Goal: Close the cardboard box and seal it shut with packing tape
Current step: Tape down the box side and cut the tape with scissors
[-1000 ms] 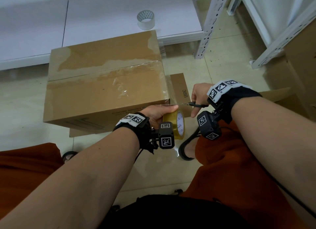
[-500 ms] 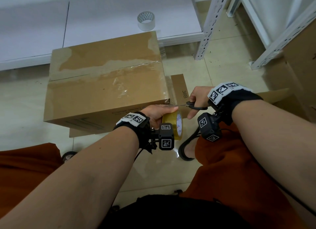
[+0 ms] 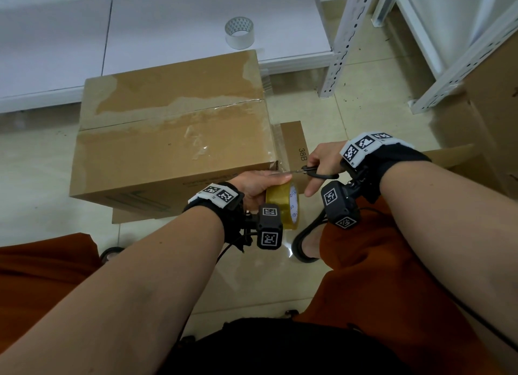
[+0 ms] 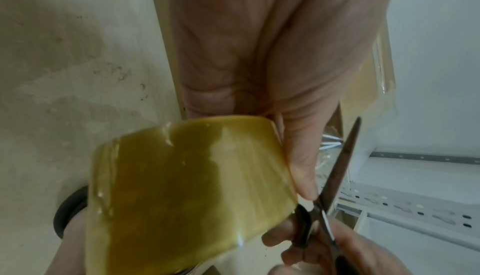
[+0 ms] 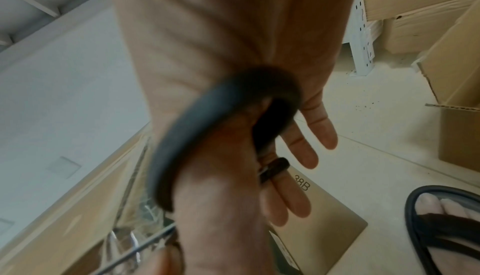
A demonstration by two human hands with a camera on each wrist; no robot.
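A closed brown cardboard box (image 3: 173, 139) sits on the tiled floor, clear tape along its top seam. My left hand (image 3: 263, 185) grips a yellowish roll of packing tape (image 3: 283, 205) at the box's near right corner; the roll (image 4: 189, 193) fills the left wrist view. My right hand (image 3: 322, 164) holds black-handled scissors (image 3: 314, 173) by the finger loops (image 5: 223, 127). Their blades (image 4: 337, 164) point left, over the tape roll by my left fingers. A stretch of clear tape runs down the box's right side.
A second, clear tape roll (image 3: 239, 33) stands on the white low shelf (image 3: 168, 38) behind the box. A flat cardboard piece marked 38B (image 3: 297, 147) lies under the box. White metal rack posts (image 3: 342, 44) and more cartons (image 3: 493, 117) stand to the right. My sandalled foot (image 3: 305, 245) is below my hands.
The scissors have slid left toward the box corner, closer to my left hand. The box and the tape roll have barely moved.
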